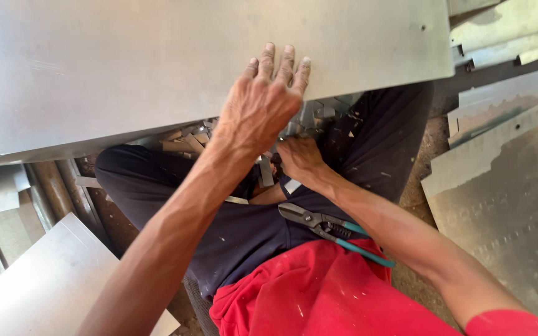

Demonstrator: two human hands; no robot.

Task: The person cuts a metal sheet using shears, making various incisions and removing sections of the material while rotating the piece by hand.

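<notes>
Left hand [263, 102] lies flat, fingers spread, on the big metal sheet [157, 62] over the lap. Right hand [300, 158], below its edge, grips something I can't make out. Snips [328, 227] rest unused on the thigh; scraps [185, 140] suggest cutting's underway.

Teal-handled tin snips [331, 231] lie on the lap; cut metal panels [499, 143] (some notched) lie rightward.

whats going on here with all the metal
A seated person presses the left hand flat on the edge of a large metal sheet over their knees. The right hand grips something small beneath that edge; what it is cannot be made out. Tin snips with teal handles lie on the lap, with sheet offcuts around.
</notes>
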